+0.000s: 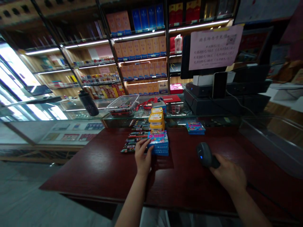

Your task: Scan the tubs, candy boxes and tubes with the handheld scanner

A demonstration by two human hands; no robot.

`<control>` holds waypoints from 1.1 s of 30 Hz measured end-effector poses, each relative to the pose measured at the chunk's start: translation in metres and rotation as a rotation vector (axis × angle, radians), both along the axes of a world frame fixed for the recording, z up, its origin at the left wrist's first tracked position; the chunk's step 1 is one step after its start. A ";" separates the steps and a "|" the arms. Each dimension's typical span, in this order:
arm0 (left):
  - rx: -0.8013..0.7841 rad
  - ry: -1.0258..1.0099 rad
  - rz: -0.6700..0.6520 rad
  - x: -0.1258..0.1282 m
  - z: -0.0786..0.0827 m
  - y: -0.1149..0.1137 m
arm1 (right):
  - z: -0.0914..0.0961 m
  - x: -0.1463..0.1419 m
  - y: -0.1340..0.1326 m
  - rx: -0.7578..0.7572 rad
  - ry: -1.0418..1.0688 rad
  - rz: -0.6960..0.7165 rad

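Observation:
My left hand (143, 157) is at the left edge of a stack of blue, brightly printed flat packets (159, 143). Its thumb and fingertips grip the near left corner of the upper packet; how many packets lie between them is hidden. In my right hand (229, 174) is a dark handheld barcode scanner (204, 155), with a small blue light on its head and a cable trailing to the right. A smaller pile of similar blue packets (195, 127) lies farther back, beyond the scanner.
Yellow tubs (156, 118) stand behind the stack, beside several dark patterned sticks (134, 142). A clear plastic box (123, 105) and a dark bottle (88, 102) are on the glass counter. At right stand a monitor (186, 58) and a clear bin (272, 142).

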State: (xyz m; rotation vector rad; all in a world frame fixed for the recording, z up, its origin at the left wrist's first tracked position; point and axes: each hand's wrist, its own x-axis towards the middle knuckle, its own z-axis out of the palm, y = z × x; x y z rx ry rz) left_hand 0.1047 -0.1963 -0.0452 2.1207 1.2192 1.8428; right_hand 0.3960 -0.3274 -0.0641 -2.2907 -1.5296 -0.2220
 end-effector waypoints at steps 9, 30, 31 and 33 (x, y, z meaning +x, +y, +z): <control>-0.023 -0.060 -0.021 -0.004 -0.002 0.003 | 0.005 -0.007 -0.004 0.072 -0.057 -0.019; -0.165 0.498 -0.334 0.161 0.012 0.016 | 0.013 -0.002 0.000 -0.062 0.070 -0.105; -0.227 0.515 -0.334 0.175 0.007 0.025 | 0.013 -0.002 0.001 -0.055 0.065 -0.110; -0.300 0.588 -0.329 0.198 0.000 0.043 | 0.011 0.000 0.002 -0.040 0.057 -0.108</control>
